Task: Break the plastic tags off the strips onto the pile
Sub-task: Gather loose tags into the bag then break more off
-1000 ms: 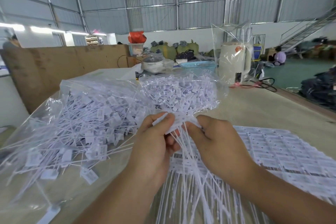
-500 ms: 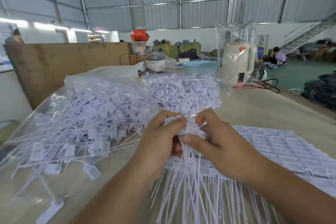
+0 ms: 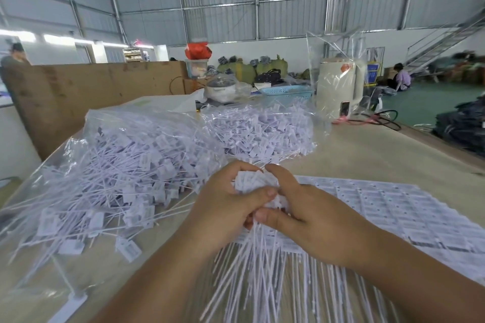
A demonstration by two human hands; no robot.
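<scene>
together, the left hand (image 3: pixel 225 207) and right hand (image 3: pixel 312 220) each keep a curled grip on one bunch of white plastic tags (image 3: pixel 253 182) above the bench (image 3: pixel 367 149), thin tails fanning down toward the camera, beside the loose pile (image 3: pixel 126 165) at left and flat strips (image 3: pixel 393 207) at right.

No legible text anywhere.

— What stands at the far end of the surface (image 3: pixel 367 155)?
— A cream appliance (image 3: pixel 338 89) under clear plastic, a blue basket (image 3: pixel 287 92), a white cooker (image 3: pixel 221 89).
— And beyond?
— Green sacks (image 3: pixel 271 67), a metal staircase (image 3: pixel 446 39), a seated person (image 3: pixel 400 77).
</scene>
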